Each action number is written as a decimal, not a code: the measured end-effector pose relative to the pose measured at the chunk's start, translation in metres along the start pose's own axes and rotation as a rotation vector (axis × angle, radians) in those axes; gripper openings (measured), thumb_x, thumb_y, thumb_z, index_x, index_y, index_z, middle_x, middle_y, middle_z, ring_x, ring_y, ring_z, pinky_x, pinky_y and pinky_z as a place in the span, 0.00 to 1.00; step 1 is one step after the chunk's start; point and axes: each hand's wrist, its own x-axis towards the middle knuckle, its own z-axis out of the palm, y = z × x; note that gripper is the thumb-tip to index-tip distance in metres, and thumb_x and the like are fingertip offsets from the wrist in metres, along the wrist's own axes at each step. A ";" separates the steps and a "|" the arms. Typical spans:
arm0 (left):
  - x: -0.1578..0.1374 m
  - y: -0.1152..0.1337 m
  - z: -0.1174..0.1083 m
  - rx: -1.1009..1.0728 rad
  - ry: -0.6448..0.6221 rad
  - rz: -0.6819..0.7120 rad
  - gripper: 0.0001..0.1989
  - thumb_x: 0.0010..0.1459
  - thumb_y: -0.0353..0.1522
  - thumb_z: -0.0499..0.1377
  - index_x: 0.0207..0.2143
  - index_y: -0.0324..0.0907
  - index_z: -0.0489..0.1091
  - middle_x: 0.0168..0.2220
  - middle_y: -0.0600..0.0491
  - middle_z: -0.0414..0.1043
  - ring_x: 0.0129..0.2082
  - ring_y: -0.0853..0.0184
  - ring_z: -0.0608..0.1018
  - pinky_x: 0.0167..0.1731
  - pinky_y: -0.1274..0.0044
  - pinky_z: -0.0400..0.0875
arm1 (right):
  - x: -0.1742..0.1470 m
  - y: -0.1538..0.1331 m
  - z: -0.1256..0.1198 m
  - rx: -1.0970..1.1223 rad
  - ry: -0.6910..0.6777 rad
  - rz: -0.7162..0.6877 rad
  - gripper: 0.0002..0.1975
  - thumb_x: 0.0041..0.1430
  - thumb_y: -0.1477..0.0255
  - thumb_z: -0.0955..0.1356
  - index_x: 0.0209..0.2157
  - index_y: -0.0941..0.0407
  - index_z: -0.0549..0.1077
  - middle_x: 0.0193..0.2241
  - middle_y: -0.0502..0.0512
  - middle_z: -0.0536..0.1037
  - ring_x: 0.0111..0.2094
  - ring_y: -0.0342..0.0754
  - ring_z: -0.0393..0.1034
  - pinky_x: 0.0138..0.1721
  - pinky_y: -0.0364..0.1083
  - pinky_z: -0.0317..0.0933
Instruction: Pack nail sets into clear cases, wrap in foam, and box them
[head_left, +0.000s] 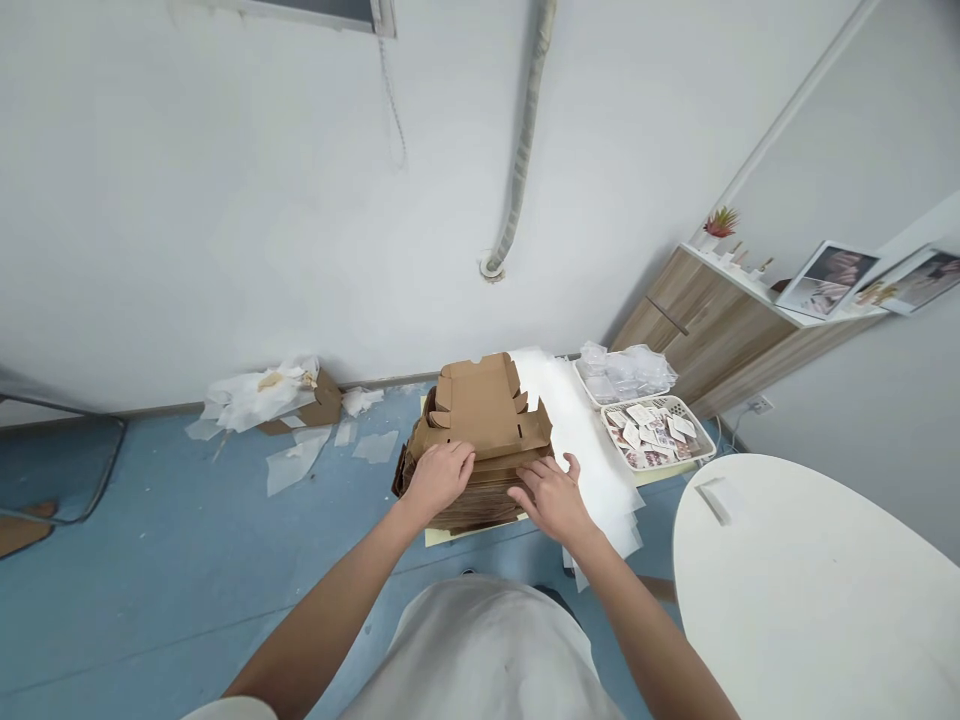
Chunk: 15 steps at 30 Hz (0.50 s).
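Observation:
A stack of flat brown cardboard boxes (pixel 480 515) lies on a low pale-yellow surface in front of me. On top is an unfolded cardboard box (pixel 481 400) with creased flaps and small slots. My left hand (pixel 441 476) curls its fingers over the near left edge of this top box; the thumb is partly hidden. At the stack's near right, my right hand (pixel 553 494) has its fingers apart, with the fingertips touching the cardboard. White sheets (pixel 592 440) of thin material lie just right of the stack.
Right of the sheets are a basket of printed cards (pixel 705 446) and a tray of clear plastic bags (pixel 630 370). A round white table (pixel 817 590) stands at right, near a wooden cabinet (pixel 720 320). Scrap paper and a cardboard carton (pixel 324 402) lie on the blue floor by the wall.

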 end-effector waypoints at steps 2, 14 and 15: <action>-0.001 0.001 -0.005 0.015 0.137 0.049 0.12 0.58 0.30 0.43 0.30 0.41 0.66 0.27 0.52 0.69 0.29 0.67 0.71 0.35 0.74 0.62 | 0.002 0.005 -0.009 0.058 0.111 0.131 0.16 0.56 0.59 0.59 0.37 0.54 0.70 0.37 0.57 0.74 0.38 0.51 0.64 0.50 0.58 0.41; -0.031 0.053 0.018 -0.071 0.191 0.295 0.10 0.56 0.27 0.47 0.34 0.43 0.67 0.29 0.55 0.71 0.35 0.70 0.71 0.50 0.67 0.51 | 0.011 0.036 -0.037 0.324 0.006 0.574 0.25 0.51 0.69 0.59 0.54 0.51 0.57 0.41 0.55 0.73 0.28 0.46 0.68 0.28 0.44 0.59; -0.034 0.056 0.020 -0.087 0.180 0.275 0.10 0.57 0.28 0.47 0.35 0.43 0.67 0.30 0.54 0.71 0.37 0.69 0.71 0.51 0.65 0.49 | 0.009 0.038 -0.037 0.258 -0.015 0.582 0.24 0.51 0.70 0.58 0.52 0.52 0.60 0.37 0.55 0.75 0.27 0.46 0.68 0.28 0.44 0.58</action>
